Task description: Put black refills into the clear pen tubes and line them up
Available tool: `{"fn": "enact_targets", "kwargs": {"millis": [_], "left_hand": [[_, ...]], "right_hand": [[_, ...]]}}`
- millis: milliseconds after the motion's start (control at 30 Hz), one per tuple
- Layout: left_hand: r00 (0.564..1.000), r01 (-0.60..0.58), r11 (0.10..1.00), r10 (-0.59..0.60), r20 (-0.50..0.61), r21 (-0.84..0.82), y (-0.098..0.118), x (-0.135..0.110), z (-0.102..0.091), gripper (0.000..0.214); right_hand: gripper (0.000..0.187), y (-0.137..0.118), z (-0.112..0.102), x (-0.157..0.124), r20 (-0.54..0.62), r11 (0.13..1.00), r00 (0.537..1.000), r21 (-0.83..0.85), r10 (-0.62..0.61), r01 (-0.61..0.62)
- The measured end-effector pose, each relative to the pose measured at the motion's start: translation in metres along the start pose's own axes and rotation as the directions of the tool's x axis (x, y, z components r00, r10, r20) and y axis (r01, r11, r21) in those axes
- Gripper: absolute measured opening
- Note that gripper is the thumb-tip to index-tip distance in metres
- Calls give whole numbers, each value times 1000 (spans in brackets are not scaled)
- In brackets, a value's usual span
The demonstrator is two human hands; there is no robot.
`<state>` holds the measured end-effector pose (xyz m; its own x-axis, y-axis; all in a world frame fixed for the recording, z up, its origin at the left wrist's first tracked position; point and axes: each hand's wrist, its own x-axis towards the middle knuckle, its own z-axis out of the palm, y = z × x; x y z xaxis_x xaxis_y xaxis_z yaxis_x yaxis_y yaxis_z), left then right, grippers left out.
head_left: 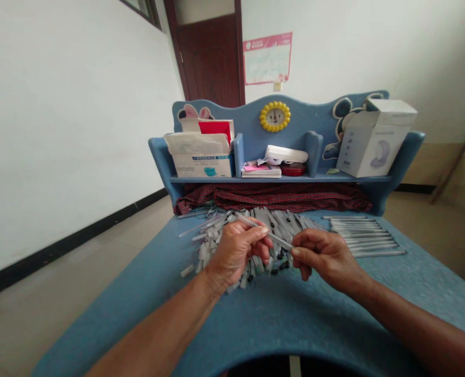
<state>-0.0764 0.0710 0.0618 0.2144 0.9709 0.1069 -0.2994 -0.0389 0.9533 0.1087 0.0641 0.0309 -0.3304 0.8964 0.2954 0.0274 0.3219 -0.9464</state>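
Note:
Over the blue table, my left hand [242, 246] pinches a slim translucent pen barrel [277, 240] between thumb and fingers. My right hand [322, 255] is closed on the barrel's lower right end, its thumb and fingertips pressed together there. The barrel slants down from left to right between both hands. Behind and beneath them spreads a heap of loose pen parts [274, 217], clear and whitish pieces with some small black ones. To the right of my right hand lies a row of pens [366, 236], side by side.
A blue shelf [319, 179] at the table's back holds a mask box [201, 165], a white box [374, 144], stacked papers [261, 172] and a red round tin [293, 170]. A yellow clock [275, 116] sits on the backboard. Checked cloth [272, 197] lies beneath the shelf.

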Motion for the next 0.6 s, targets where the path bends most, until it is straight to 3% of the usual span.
{"fn": "enact_targets", "kwargs": {"millis": [167, 233, 300, 367, 433, 500, 600], "left_hand": [[999, 41, 998, -42, -9, -56, 9, 2, 0, 18], [993, 115, 991, -114, 21, -72, 9, 3, -1, 21], [981, 188, 981, -186, 46, -54, 7, 4, -1, 23], [970, 241, 970, -239, 53, -29, 2, 4, 0, 26], [957, 287, 958, -285, 61, -16, -4, 3, 1, 27], [939, 332, 943, -330, 95, 0, -9, 2, 3, 28], [921, 355, 935, -355, 163, 29, -11, 1, 4, 33]], "right_hand": [[26, -12, -4, -2, 177, 984, 969, -9, -173, 178], [28, -14, -5, -1, 164, 964, 955, -63, -246, 259], [23, -12, -5, -1, 104, 901, 933, -241, -345, 360], [24, -9, -3, -2, 170, 733, 873, -485, -457, 478], [29, -7, 1, -3, 333, 496, 797, -644, -503, 582], [29, -7, 5, -5, 459, 312, 727, -689, -511, 655], [27, -15, 5, -6, 531, 166, 649, -691, -544, 704]]}}
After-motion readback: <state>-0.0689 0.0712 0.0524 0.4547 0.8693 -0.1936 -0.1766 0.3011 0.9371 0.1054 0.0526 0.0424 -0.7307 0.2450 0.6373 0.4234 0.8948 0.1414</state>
